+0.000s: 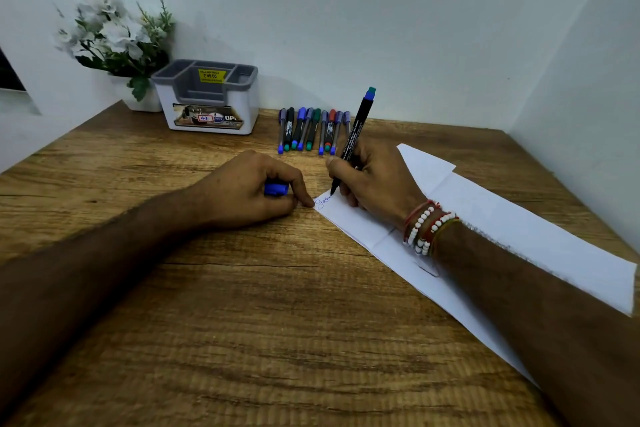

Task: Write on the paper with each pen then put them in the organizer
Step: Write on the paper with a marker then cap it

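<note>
My right hand point(375, 180) grips a black pen point(355, 135) with a blue end, its tip touching the top left corner of the white paper point(502, 218), where some blue handwriting point(322, 201) shows. My left hand point(258, 185) is curled around a blue pen cap point(276, 189), with one fingertip pressing the paper's corner. Several capped pens point(311, 130) lie in a row on the table behind my hands. The white and grey organizer point(207, 97) stands at the back left; I see no pens in it.
A white pot of white artificial flowers point(114, 42) stands left of the organizer against the wall. The wooden table point(242, 322) meets walls at the back and right. Bead bracelets point(427, 230) circle my right wrist.
</note>
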